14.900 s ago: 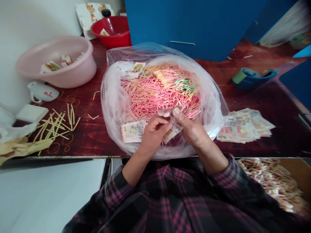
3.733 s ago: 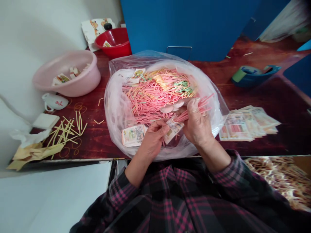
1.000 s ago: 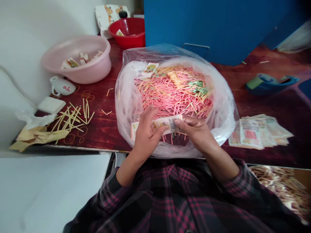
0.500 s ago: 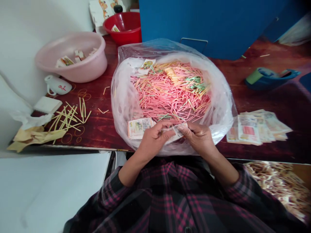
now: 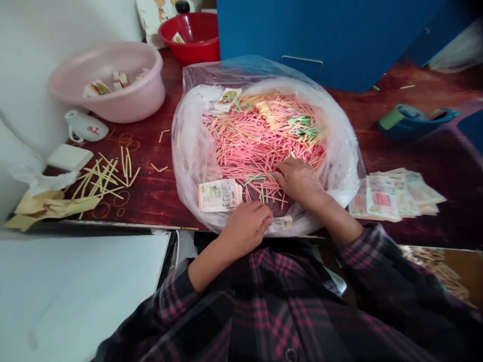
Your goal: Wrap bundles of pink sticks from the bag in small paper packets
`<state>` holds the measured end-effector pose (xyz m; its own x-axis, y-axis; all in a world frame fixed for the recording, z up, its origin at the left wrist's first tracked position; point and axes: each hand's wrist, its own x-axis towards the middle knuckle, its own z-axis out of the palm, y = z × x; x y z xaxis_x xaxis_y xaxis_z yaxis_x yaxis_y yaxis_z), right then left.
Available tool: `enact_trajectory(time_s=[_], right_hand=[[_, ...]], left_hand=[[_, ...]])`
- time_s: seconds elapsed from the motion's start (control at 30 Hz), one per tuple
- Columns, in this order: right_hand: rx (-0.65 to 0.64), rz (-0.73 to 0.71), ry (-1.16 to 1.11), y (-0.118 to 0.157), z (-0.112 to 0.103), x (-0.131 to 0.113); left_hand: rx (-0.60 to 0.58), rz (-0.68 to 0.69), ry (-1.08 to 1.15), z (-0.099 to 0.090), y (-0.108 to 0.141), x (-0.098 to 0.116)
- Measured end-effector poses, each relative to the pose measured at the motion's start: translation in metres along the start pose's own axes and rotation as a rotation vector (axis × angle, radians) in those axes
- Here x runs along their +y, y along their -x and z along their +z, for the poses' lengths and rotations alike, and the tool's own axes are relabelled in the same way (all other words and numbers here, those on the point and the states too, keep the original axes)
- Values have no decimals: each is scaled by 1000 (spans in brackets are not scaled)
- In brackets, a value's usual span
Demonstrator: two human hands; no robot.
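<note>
A clear plastic bag (image 5: 345, 151) lies open on the dark red table, full of short pink, yellow and green paper sticks (image 5: 249, 141). My right hand (image 5: 302, 183) is over the near right part of the sticks, fingertips touching them; anything between them is hidden. My left hand (image 5: 247, 223) is closed at the bag's near edge, by a small printed paper packet (image 5: 281, 223) whose left end lies at its fingers. A stack of printed papers (image 5: 217, 196) rests in the bag left of that hand. A card stack (image 5: 228, 98) sits at the bag's back left.
At the left are a pink basin (image 5: 147, 98), a white mug (image 5: 88, 126), loose yellow strips (image 5: 101, 176) and rubber bands. A red bowl (image 5: 204, 53) and a blue panel (image 5: 302, 30) stand behind. To the right lie printed packets (image 5: 381, 198) and a blue container (image 5: 411, 128).
My right hand has let go of the small packet and moved forward onto the sticks. My left hand has lowered slightly, with the packet beside it near the bag's edge.
</note>
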<state>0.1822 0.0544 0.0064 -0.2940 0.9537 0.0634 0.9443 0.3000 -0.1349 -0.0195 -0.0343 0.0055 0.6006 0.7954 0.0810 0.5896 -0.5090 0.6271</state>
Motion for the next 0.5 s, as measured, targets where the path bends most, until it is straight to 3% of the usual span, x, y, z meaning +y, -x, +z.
enact_trajectory(time_s=[0.27,0.5], right_hand=[[-27,-128,-60,16,-6,-12],[-144,-133,115,17,-17,-28]], left_hand=[[-35,22,-36,5,-19,4],[24,76,77,3,3,-1]])
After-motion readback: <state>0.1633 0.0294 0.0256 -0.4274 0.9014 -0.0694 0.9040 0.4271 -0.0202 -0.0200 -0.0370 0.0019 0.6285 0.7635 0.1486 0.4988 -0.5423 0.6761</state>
